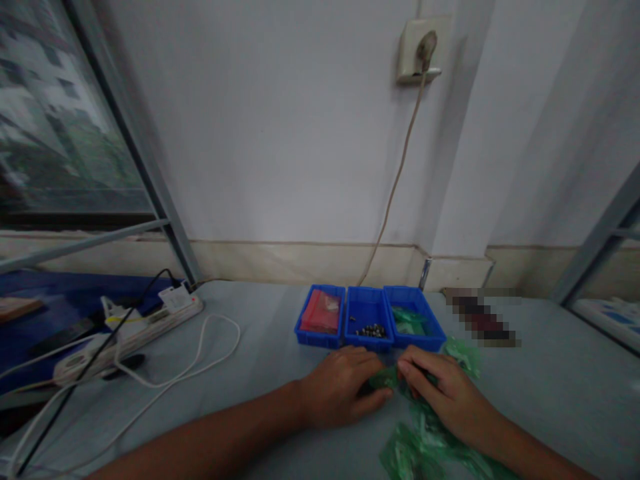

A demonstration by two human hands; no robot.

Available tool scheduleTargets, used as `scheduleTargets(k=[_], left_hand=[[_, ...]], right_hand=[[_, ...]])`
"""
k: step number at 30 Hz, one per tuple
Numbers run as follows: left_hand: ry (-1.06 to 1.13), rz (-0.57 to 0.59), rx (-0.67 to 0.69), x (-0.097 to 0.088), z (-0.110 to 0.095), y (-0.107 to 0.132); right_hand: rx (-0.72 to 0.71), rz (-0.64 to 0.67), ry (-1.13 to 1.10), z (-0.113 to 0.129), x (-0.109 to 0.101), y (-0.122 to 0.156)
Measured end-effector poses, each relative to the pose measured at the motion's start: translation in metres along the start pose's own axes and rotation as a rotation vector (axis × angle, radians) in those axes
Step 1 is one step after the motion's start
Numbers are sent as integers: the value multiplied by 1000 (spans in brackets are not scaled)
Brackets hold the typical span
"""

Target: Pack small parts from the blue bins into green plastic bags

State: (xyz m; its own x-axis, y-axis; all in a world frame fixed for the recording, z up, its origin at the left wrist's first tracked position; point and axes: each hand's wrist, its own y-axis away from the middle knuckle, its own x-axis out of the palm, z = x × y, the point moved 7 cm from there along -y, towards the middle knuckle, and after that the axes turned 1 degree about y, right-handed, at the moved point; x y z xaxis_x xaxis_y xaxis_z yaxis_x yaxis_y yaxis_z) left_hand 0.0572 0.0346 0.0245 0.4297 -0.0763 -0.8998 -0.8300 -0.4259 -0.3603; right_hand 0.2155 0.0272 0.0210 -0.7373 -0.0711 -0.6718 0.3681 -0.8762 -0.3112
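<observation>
My left hand (pixel 345 388) has its thumb and fingers curled round one end of a small green plastic bag (pixel 384 378). My right hand (pixel 453 393) pinches the same bag from the other side, just in front of the blue bins. More green plastic bags (pixel 405 453) lie on the table below and behind my right hand. A left blue bin (pixel 320 341) holds red packets (pixel 320 311). In the middle blue bin (pixel 366 300) are several small dark and shiny metal pieces (pixel 371 331). Green bags (pixel 407 319) lie in the right blue bin (pixel 434 327).
On the left, a white power strip (pixel 170 319) lies with plugs and looping white cables (pixel 200 365). A cord (pixel 400 167) hangs from a wall socket (pixel 415 50) behind the bins. Grey frame posts (pixel 177 247) stand at both sides. A pixelated item (pixel 483 320) lies right of the bins.
</observation>
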Motion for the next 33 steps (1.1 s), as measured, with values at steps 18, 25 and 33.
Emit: scheduleTargets(k=[18, 25, 33], left_hand=[[-2, 69, -4, 5, 1, 0], [-9, 71, -4, 4, 0, -1], [-34, 86, -3, 6, 1, 0]], right_hand=[[-20, 122, 49, 2, 9, 1], [-32, 127, 38, 7, 8, 0], [-21, 129, 29, 6, 8, 0]])
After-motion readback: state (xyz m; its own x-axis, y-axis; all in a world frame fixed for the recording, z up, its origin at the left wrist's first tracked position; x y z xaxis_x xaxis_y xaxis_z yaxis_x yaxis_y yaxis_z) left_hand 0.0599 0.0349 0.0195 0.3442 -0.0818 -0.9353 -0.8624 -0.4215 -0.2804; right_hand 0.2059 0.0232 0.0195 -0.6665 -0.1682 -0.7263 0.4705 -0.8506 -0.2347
